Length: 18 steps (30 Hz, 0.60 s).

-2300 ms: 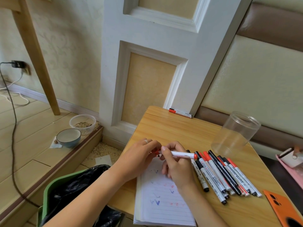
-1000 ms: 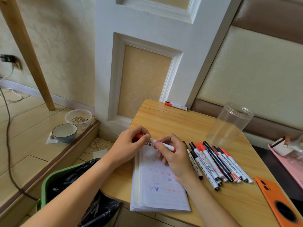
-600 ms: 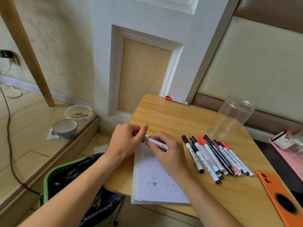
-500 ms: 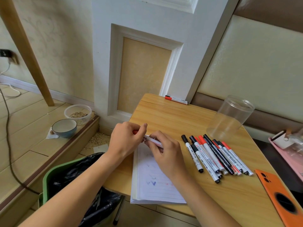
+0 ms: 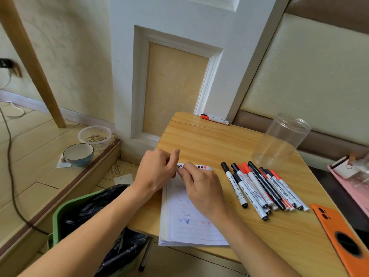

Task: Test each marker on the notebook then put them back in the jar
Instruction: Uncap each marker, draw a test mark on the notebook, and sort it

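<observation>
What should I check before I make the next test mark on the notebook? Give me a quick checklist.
1. Marker held: cannot tell. Left hand and right hand meet with fingers curled, hiding what they hold.
2. Cap off: cannot tell.
3. Notebook open, with bare lines: ok.
4. Jar upright and open: ok.
5. Pile of markers clear of the page: ok.
6. Stray red-capped marker at the far table edge, not in the pile: not ok.

Both hands (image 5: 179,172) together (fingers curled)
</observation>
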### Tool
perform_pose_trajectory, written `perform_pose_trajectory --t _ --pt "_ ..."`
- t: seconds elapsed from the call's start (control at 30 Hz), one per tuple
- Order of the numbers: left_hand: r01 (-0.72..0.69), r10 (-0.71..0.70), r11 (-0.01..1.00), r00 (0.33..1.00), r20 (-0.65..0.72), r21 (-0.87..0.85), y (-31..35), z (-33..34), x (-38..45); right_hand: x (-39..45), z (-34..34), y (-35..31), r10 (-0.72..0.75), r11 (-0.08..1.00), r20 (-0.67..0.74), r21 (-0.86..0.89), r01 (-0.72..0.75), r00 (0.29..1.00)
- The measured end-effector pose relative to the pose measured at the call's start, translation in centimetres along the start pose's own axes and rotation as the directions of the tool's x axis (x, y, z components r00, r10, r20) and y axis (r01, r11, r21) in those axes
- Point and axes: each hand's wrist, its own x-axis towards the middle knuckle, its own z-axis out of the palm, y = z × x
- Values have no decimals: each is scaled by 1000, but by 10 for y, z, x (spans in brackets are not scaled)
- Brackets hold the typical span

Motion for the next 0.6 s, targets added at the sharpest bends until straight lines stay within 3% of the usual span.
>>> perform_pose_trajectory --t 0.13,0.37,0.5,0.6 --pt "7 -5 1000 998 71 -30 2 -5 2 -2 0 -3 -31 998 -64 -57 27 997" --pt "136 -128 990 969 210 -22 9 -14 9 -4 3 -3 -115 982 -157 -166 89 981" --pt "171 -169 985 958 232 12 11 -15 11 -3 4 -4 -115 980 -151 -182 87 982" --pt "127 -123 992 952 279 4 11 -18 9 -3 4 -3 -61 992 -116 -115 47 991"
